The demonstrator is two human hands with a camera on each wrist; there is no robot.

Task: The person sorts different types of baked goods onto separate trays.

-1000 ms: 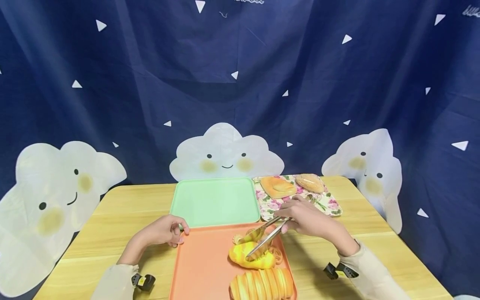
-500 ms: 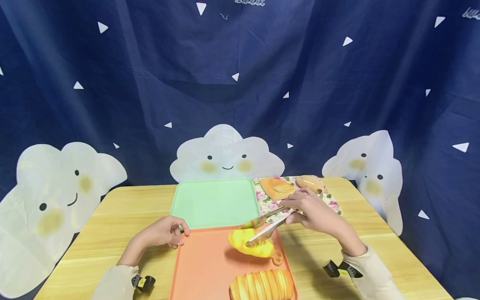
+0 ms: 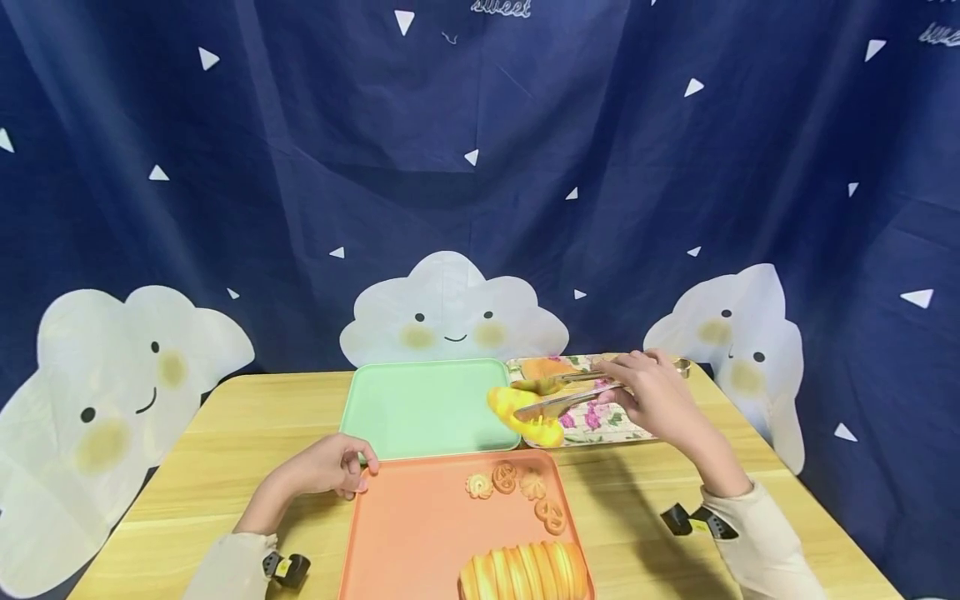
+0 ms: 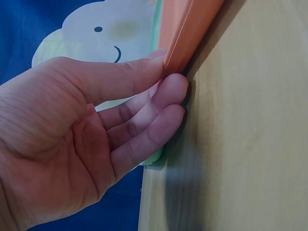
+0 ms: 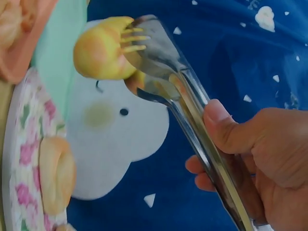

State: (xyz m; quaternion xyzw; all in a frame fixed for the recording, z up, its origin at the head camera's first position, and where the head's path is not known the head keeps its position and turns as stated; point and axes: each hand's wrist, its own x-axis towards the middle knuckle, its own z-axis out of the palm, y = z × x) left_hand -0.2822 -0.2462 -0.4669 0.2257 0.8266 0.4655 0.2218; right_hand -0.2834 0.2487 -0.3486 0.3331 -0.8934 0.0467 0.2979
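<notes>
My right hand grips metal tongs, which clasp a yellow bread roll in the air. In the head view the roll overlaps the border between the green tray and the floral tray. At the orange tray's far left corner, my left hand pinches the rim between thumb and fingers; the left wrist view shows the thumb on top of the edge. Several small cookies and a ridged, sliced-looking loaf lie along the right side of the orange tray.
On the floral tray sits a flat golden bun, partly covered by the tongs in the head view. The three trays adjoin on a wooden table. Behind its far edge hangs a dark blue curtain with printed clouds.
The tongs have lifted the yellow bread roll off the orange tray and carried it away from me and to the right, uncovering the cookies. My left hand stays at the tray corner.
</notes>
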